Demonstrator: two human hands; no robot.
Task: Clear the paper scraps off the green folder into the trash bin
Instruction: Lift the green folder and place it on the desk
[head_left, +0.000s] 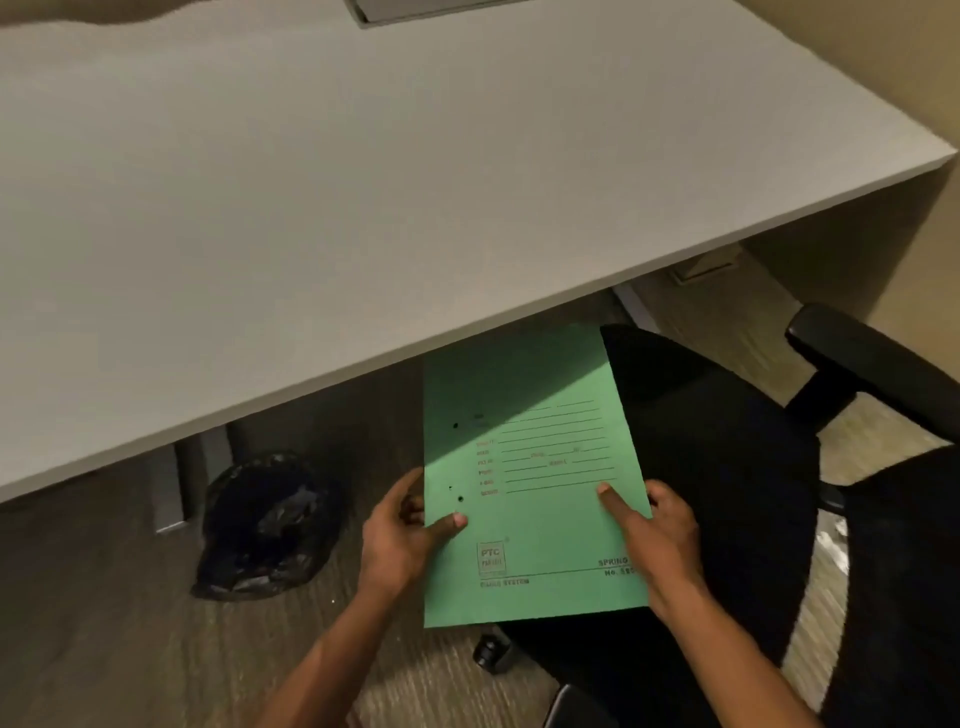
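I hold a green folder (530, 467) flat below the desk's front edge, above the black chair seat. My left hand (405, 530) grips its left edge with the thumb on top. My right hand (654, 535) grips the right edge, thumb lying across the printed face. No paper scraps show on the folder; only its punch holes and printed lines are visible. The trash bin (265, 525), lined with a black plastic bag, stands on the floor under the desk, to the left of the folder.
A wide grey desk top (363, 182) fills the upper view. A black office chair (727, 467) with an armrest (867, 358) sits at the right, one caster (491, 652) showing. A grey desk leg (176, 483) stands behind the bin.
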